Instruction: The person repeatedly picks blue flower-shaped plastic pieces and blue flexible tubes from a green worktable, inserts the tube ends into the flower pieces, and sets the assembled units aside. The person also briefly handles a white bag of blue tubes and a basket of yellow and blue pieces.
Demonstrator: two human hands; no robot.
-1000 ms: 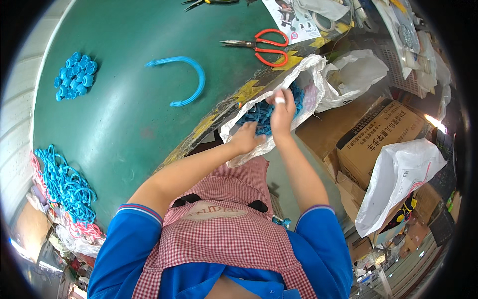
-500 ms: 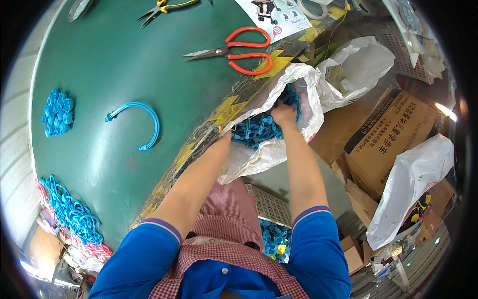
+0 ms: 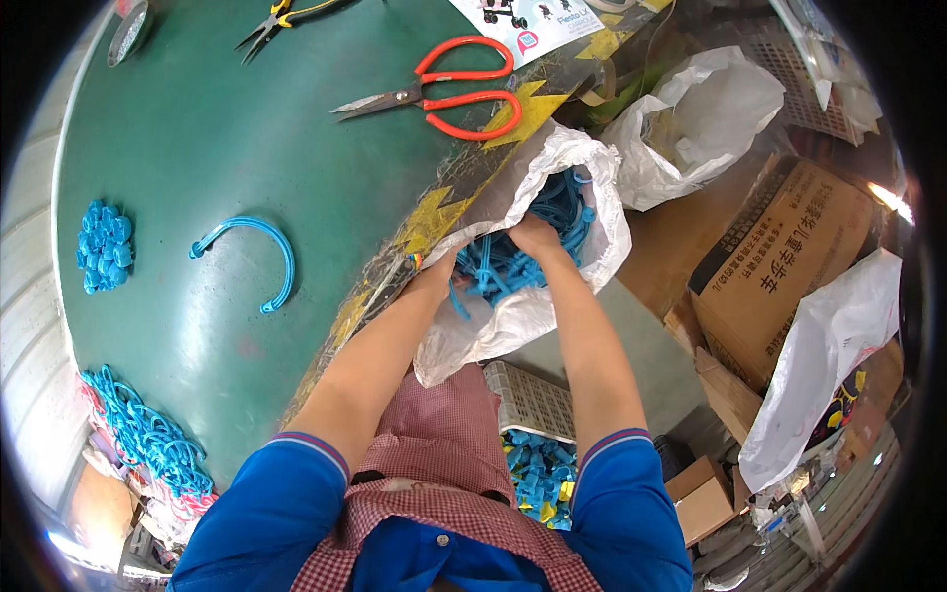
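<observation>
A white woven sack (image 3: 614,227) stands against the table's edge, its mouth folded back around a tangle of blue plastic loops (image 3: 501,264). Inside the mouth, my right hand (image 3: 536,235) is closed among the loops, its fingertips sunk in them. My left hand (image 3: 441,268) is at the sack's left side, beside the table edge; its fingers are hidden. A few blue strands stick out near it, over the sack's near rim. On the green table (image 3: 187,158) lies one curved blue loop (image 3: 288,259), apart from both hands.
Red-handled scissors (image 3: 422,96) and yellow-handled pliers (image 3: 264,35) lie on the table. At its left are a pile of blue caps (image 3: 105,247) and a heap of blue loops (image 3: 148,426). Cardboard boxes (image 3: 779,266), another white sack (image 3: 681,148) and a crate (image 3: 533,398) stand around.
My right hand has moved left inside the sack, closer to my left hand. The loops have shifted, and some now rise by the near rim. The whole view has moved slightly.
</observation>
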